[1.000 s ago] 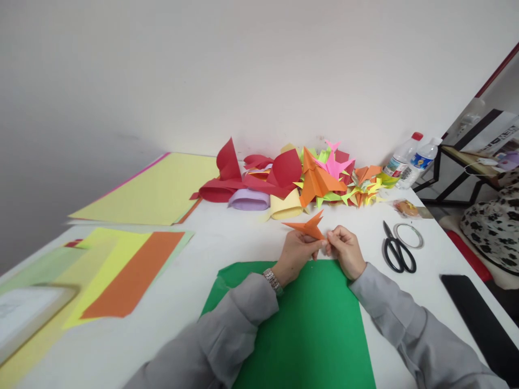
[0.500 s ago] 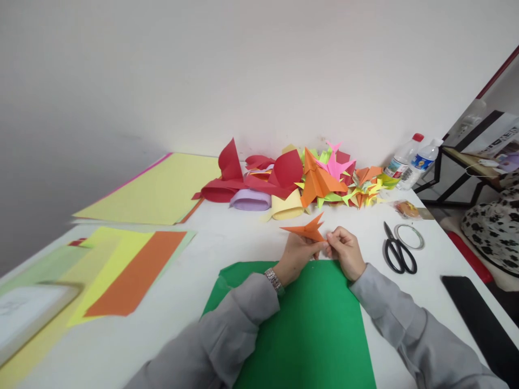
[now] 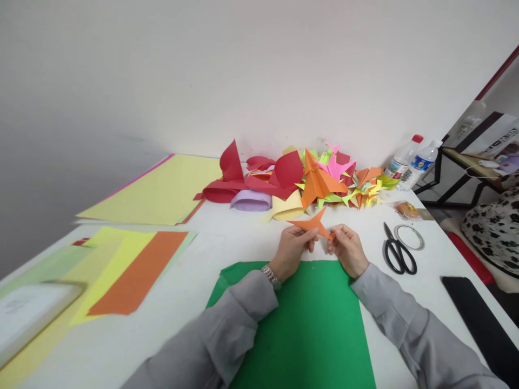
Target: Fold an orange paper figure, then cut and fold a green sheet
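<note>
An orange folded-paper figure (image 3: 314, 223) with several pointed tips is held up above the far edge of the green sheet (image 3: 312, 319). My left hand (image 3: 292, 248) pinches its body between thumb and fingers. On the other side, my right hand (image 3: 347, 248) has its fingertips closed on the figure's lower right tip. Behind it lies a heap of finished paper foldings, among them a large orange one (image 3: 318, 181) and a pink one (image 3: 334, 166).
Black-handled scissors (image 3: 399, 254) and a roll of tape (image 3: 409, 236) lie to the right, near a black flat slab (image 3: 478, 324). Two bottles (image 3: 419, 165) stand at the back. Coloured paper sheets (image 3: 140, 270) and a white box (image 3: 34, 313) are on the left.
The orange figure has turned, so its flat face now shows more, with its points spread. My hands have moved slightly apart, still on it.
</note>
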`<state>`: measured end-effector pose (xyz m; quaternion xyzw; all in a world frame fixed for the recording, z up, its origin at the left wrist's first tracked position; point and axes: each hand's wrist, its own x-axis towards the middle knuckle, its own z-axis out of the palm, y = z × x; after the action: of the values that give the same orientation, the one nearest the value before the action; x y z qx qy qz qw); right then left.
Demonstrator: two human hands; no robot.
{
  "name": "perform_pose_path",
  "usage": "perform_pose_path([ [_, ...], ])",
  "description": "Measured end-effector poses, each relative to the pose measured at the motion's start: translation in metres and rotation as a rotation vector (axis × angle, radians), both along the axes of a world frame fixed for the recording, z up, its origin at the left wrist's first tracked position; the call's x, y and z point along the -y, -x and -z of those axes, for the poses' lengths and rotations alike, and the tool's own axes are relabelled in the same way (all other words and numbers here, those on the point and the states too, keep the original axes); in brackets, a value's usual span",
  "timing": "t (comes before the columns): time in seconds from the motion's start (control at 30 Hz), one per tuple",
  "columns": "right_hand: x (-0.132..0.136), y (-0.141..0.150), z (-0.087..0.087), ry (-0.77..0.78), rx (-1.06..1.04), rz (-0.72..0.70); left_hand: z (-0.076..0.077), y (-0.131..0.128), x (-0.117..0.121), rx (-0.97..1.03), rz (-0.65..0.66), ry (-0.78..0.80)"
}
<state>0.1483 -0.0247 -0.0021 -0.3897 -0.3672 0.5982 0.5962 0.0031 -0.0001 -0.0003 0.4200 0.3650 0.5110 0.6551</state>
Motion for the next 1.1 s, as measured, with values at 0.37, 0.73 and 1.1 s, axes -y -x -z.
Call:
perform_pose_path([
  [0.37, 0.003, 0.002, 0.000, 0.037, 0.190, 0.052, 0.001, 0.000, 0.001, -0.083, 0.016, -0.029],
  [0.73, 0.002, 0.003, -0.003, 0.047, 0.089, 0.078, -0.004, 0.005, -0.005, 0.039, -0.028, -0.004],
  [1.1, 0.001, 0.001, -0.002, 0.059, 0.055, 0.081, -0.006, 0.010, -0.011, 0.173, -0.084, 0.077],
])
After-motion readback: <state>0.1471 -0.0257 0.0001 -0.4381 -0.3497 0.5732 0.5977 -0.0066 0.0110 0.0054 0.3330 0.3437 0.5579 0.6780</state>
